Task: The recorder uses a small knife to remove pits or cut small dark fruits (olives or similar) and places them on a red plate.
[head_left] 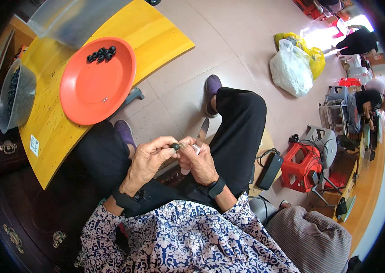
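Note:
Above my lap, my left hand (pixel 147 161) pinches a small black ball (pixel 175 146) between thumb and fingertips. Close against it, my right hand (pixel 199 164) is closed round the pale handle of a knife (pixel 204 128). The blade points away from me, and the right thumb and finger meet beside the ball. Part of the handle is hidden by the fingers. Ahead and to the left is an orange-red round dish (pixel 94 91), with several similar black balls (pixel 101 55) grouped near its far rim and a tiny pale bit nearer me.
The dish rests on a yellow board (pixel 160 41) strewn with dark specks. A grey bowl (pixel 24 98) of small dark pieces stands at its left. Tied bags (pixel 291 68), a red stool (pixel 298 168) and a black box-shaped case (pixel 270 171) are to the right. People appear farther off.

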### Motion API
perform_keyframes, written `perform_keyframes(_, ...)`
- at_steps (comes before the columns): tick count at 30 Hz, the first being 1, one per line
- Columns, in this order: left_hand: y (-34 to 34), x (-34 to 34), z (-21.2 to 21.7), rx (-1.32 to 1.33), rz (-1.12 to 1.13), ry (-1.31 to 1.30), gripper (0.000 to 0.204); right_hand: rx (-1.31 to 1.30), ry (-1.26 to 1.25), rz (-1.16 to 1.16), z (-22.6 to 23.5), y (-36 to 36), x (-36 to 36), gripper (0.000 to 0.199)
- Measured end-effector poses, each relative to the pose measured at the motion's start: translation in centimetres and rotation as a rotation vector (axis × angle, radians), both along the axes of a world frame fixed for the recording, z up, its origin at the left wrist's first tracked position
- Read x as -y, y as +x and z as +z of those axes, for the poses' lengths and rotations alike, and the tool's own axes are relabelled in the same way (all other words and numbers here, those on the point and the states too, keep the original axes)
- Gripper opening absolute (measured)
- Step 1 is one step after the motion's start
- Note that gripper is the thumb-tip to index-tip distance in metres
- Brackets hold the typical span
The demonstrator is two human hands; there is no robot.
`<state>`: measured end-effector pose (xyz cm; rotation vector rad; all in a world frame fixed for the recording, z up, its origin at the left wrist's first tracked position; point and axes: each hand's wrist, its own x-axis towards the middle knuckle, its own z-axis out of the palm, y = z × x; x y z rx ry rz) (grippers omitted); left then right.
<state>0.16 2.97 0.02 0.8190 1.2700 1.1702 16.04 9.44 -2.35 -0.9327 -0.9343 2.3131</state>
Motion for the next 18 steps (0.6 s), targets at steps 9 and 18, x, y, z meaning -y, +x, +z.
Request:
perform_keyframes(9,-0.4,1.3,-0.3,0.147,0.121,0.005,0.026,0.299,0.502,0.034,1.6,-0.7,-0.1,0.015)
perform_keyframes(18,-0.7,2.4,-0.3,0.113,0.137,0.056,0.021,0.376,1.225,0.153,1.4,-1.3,-0.4,0.016)
